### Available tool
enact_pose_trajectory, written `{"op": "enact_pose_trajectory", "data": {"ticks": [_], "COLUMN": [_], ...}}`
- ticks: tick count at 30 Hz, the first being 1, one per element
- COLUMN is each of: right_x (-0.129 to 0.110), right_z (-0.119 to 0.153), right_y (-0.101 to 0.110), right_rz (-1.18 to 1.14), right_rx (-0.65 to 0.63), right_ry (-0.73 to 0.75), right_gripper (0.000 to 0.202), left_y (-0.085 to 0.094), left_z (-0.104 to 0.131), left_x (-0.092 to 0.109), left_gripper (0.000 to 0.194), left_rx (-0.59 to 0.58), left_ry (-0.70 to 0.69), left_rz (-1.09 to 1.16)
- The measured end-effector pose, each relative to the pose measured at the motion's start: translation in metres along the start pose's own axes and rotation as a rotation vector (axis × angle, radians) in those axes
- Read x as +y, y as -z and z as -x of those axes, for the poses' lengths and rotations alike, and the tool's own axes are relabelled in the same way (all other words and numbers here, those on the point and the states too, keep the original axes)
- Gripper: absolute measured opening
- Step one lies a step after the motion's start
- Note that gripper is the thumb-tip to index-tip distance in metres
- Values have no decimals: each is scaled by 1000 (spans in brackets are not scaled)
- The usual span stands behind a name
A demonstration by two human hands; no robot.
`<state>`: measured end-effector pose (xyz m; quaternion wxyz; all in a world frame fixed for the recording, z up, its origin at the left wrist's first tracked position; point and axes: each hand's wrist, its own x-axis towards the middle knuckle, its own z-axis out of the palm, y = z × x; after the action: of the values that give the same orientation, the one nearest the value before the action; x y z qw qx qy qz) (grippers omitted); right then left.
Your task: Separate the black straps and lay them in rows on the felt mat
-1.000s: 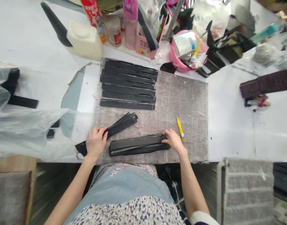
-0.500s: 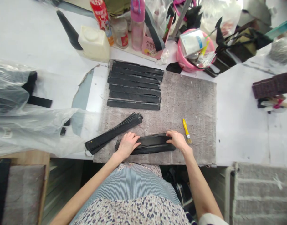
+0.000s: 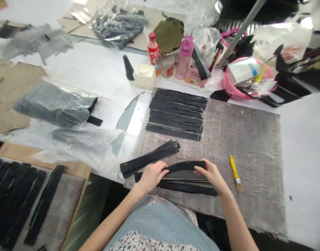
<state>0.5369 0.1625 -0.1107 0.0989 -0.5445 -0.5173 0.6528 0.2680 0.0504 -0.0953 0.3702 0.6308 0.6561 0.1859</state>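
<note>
A black fabric-like strip [image 3: 184, 165] arches slightly above a pile of similar black strips [image 3: 188, 187] at the mat's front edge. My left hand [image 3: 153, 176] is closed on the strip's left part, fingertips pressed together. At its right end, my right hand [image 3: 212, 173] pinches the strip between thumb and fingers. Left of the pile lies a fanned bundle of black strips [image 3: 149, 158]. Farther back, several black strips [image 3: 175, 114] lie side by side in a row. All of them are on a grey-brown mat [image 3: 248, 139].
A yellow-handled brush [image 3: 234, 170] lies on the mat to the right. Behind stand a cream container [image 3: 144, 76], a red bottle [image 3: 153, 52], a pink bottle [image 3: 184, 57] and a pink basket [image 3: 229, 85]. Plastic-wrapped material [image 3: 55, 104] is at left, above a board [image 3: 68, 195] with black strips.
The view has swung left, showing more of the left side. The top strip, flat on the pile before, is now lifted and bowed between my two hands.
</note>
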Motion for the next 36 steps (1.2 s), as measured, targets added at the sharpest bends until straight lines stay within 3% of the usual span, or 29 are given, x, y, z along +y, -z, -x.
{"op": "enact_pose_trajectory", "data": {"ticks": [4, 6, 9, 13, 16, 21, 24, 28, 31, 34, 36], "right_x": [-4, -1, 8, 11, 8, 5, 3, -3, -14, -32, -47], "right_z": [-35, -51, -69, -77, -79, -80, -76, -59, -42, -31, -29], "right_y": [-47, -66, -81, -87, -91, -98, -100, -107, -124, -151, -171], "right_rz": [-3, 2, 27, 74, 251, 414, 208, -315, -514, -555, -564], "right_rx": [-44, -9, 76, 104, 168, 275, 274, 266, 66, -146, -170], "right_ry": [66, 74, 54, 65, 71, 35, 31, -74, -158, -87, -21], "right_gripper": [34, 35, 33, 26, 20, 20, 29, 57, 57, 52, 48], "left_y": [15, 14, 8, 5, 10, 16, 14, 22, 35, 43, 44], "left_z": [7, 7, 3, -9, -23, -34, -28, -14, -7, -3, 2], "left_x": [-35, -52, -65, -64, -61, -60, -59, -52, -39, -23, -15], "left_gripper": [13, 16, 35, 48, 50, 38, 23, 17, 22, 26, 29], "left_rx": [109, 187, 251, 149, 70, -99, -107, -94, -4, 61, 98], "left_ry": [134, 188, 200, 206, 285, 253, 198, 169, 185, 192, 196], "left_rz": [-178, -293, -404, -487, -493, -448, -367, -199, -81, 31, 76]}}
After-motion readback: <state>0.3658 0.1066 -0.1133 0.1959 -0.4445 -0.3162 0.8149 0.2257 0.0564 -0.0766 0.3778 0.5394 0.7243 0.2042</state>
